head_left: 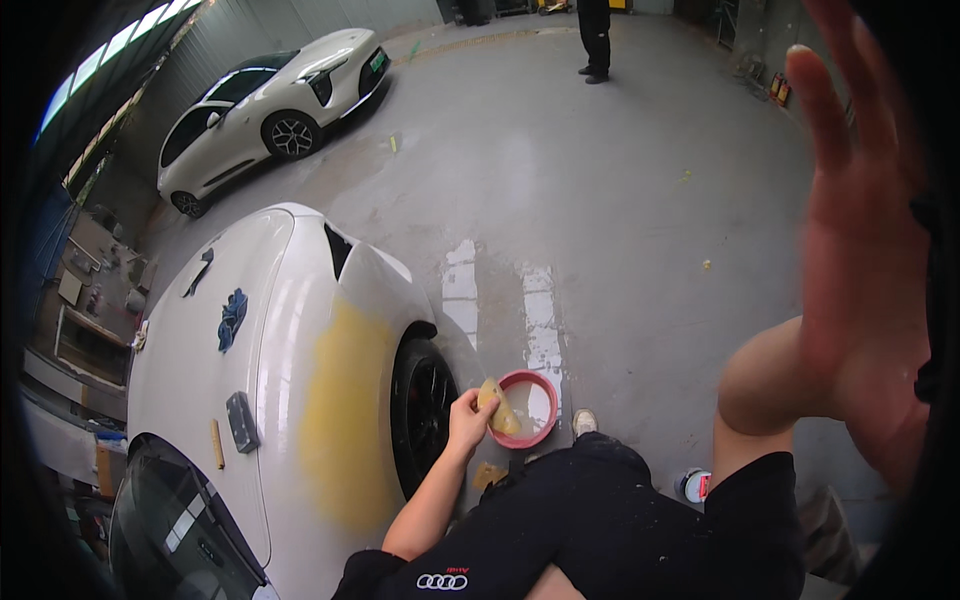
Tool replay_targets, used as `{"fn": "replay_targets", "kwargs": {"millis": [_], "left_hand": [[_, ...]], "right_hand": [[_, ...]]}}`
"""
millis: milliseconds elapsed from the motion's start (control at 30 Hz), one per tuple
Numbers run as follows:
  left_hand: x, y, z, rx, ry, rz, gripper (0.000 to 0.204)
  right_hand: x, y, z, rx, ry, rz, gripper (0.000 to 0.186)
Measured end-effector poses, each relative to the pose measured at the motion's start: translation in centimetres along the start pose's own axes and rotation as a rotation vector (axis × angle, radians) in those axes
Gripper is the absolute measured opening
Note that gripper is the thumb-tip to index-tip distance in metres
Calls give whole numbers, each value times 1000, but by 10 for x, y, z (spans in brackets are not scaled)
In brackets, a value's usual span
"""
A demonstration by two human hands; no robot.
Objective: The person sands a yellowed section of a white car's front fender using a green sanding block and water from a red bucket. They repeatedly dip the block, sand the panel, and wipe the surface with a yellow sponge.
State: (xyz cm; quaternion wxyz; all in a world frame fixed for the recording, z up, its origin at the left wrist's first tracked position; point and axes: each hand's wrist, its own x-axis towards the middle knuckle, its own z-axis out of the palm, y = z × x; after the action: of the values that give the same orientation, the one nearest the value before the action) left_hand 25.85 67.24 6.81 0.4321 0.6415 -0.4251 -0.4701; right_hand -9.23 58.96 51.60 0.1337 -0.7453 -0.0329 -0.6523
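My left hand [468, 420] is closed around a yellow sponge [499, 405], held over the near left side of a red round basin [553, 416] of cloudy water. Close to that hand is the front wheel [424, 415] of a white car [285, 400], whose fender carries a broad yellow patch [350, 420]. At the right edge, my right hand [870, 230] is raised close to the camera, fingers stretched out and no object visible in it. Part of it is cut off by the picture's rim.
On the car's body lie a dark grey block [241, 422], a thin tan strip [217, 445] and a crumpled blue cloth [232, 320]. A can [693, 486] stands on the floor near my body. Farther off are a second white car [270, 110] and a person's legs [594, 40].
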Motion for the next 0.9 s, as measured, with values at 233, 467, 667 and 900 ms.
{"fn": "replay_targets", "kwargs": {"millis": [233, 467, 667, 900], "left_hand": [[12, -2, 4, -35, -1, -70, 21], [20, -4, 11, -10, -41, -27, 23], [26, 0, 15, 110, -51, -17, 22], [28, 3, 18, 67, -38, 21, 27]], "right_hand": [[-1, -1, -14, -41, 1, -45, 90], [13, 8, -14, -43, 8, -75, 88], [16, 0, -8, -46, 25, -74, 87], [29, -3, -20, -46, 89, -172, 85]]}}
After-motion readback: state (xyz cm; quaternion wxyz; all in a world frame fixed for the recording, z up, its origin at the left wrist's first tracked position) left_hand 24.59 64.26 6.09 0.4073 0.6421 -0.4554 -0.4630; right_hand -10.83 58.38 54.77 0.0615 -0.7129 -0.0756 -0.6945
